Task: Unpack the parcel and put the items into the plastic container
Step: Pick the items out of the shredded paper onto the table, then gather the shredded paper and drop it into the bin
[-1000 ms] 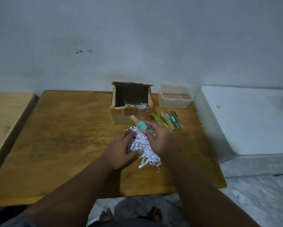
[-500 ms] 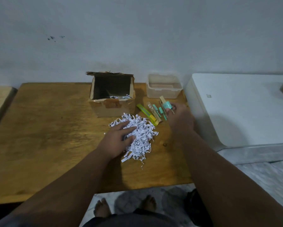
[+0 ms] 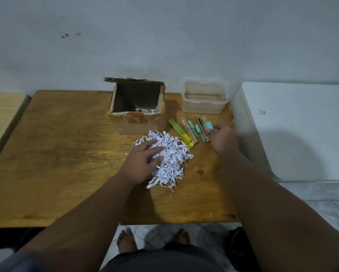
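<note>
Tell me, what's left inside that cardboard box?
A few white paper shreds lie on the bottom of the cardboard box. Its front wall hides the near part of the floor.

The left hand (image 3: 140, 163) rests on shredded paper (image 3: 170, 158); the right hand (image 3: 222, 139) grips a teal-capped item (image 3: 207, 127).
</note>
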